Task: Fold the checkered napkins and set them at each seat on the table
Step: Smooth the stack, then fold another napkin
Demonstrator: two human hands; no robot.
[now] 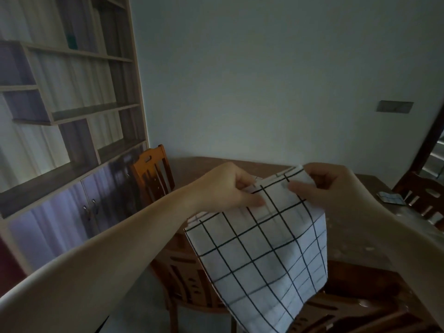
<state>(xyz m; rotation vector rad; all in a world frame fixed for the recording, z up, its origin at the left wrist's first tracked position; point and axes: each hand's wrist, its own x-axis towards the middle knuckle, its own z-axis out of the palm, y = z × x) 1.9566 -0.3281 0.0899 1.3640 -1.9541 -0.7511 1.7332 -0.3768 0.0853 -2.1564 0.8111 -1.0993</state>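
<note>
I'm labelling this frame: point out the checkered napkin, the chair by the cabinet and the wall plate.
checkered napkin [262, 248], head view, middle of the hanging cloth.
chair by the cabinet [150, 170], head view, its backrest.
wall plate [394, 106], head view, its centre.

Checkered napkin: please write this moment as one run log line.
stage: folding | left hand: pinches top edge of checkered napkin | right hand: pinches top edge | napkin: hangs in air above table | another napkin: on table

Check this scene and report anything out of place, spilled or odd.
The table bears pale specks and smears along its right side, like spills or glare; I cannot tell which. A small folded checkered piece lies askew near the far right edge. The napkin hangs in the air from both hands, left hand and right hand.
</note>
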